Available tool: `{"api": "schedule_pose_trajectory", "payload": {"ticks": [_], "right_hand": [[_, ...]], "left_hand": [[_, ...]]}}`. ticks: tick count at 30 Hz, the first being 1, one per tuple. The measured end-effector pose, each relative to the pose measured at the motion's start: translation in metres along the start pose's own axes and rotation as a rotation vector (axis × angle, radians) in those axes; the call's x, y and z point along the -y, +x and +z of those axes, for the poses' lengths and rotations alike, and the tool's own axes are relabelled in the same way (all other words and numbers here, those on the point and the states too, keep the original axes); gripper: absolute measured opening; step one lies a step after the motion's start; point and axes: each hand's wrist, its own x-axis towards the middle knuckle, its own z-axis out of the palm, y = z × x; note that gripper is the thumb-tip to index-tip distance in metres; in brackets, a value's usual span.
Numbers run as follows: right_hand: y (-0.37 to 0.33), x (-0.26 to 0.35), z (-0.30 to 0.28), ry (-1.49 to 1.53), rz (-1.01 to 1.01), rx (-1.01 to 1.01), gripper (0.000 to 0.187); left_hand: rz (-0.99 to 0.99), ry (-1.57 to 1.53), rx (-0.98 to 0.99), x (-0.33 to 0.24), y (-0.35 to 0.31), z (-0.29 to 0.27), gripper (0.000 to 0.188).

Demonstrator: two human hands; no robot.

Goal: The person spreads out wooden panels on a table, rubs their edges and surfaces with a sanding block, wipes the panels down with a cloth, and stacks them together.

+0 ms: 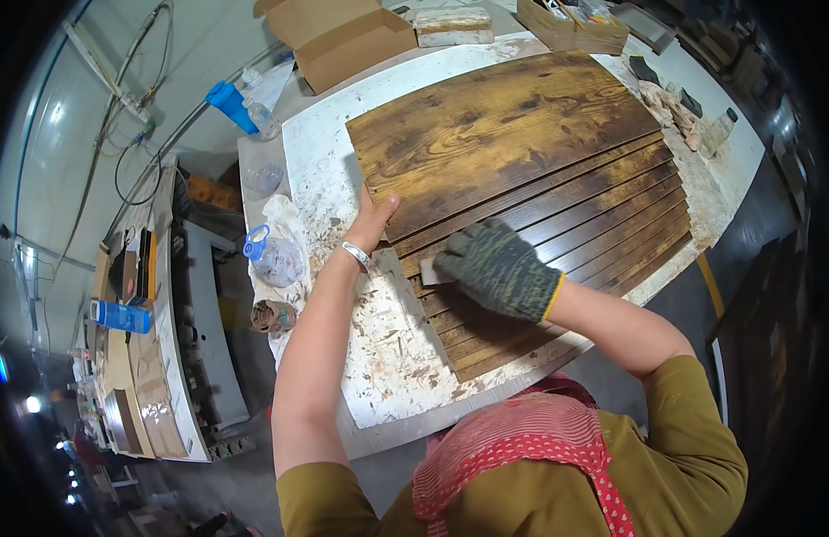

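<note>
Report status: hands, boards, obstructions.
Left hand at left edge of woodgrain boards. Gloved right hand gripping pale block. Boards overlapped in steps. Blue-lidded jug left, not blocking.

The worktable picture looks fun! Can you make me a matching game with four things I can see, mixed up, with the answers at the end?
Things
1. Glove
2. Bracelet
3. Cardboard box
4. Wooden boards

Clues
A. Brown, lying flat with their edges in steps
B. Standing open with its lid up
C. Dark grey-green with a yellow edge
D. Shiny and silver-coloured

Right pairs
1-C
2-D
3-B
4-A
</note>
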Motion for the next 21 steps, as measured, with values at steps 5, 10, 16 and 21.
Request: {"api": "schedule_pose_trajectory", "payload": {"ticks": [5,10,16,21], "right_hand": [[0.015,0.0,0.013,0.11,-0.107,-0.128,0.024],[-0.018,-0.039,0.003,0.099,-0.076,-0.182,0.025],[-0.121,-0.139,-0.055,0.016,0.137,-0.052,0.032],[-0.211,-0.224,-0.078,-0.241,0.306,-0.168,0.033]], "left_hand": [[0.056,0.045,0.034,-0.005,0.003,0.006,0.093],[-0.017,0.096,-0.003,0.021,0.003,-0.012,0.087],[-0.04,-0.081,0.006,0.023,-0.003,-0.009,0.077],[-0.078,-0.215,0.05,0.002,-0.011,-0.004,0.072]]}}
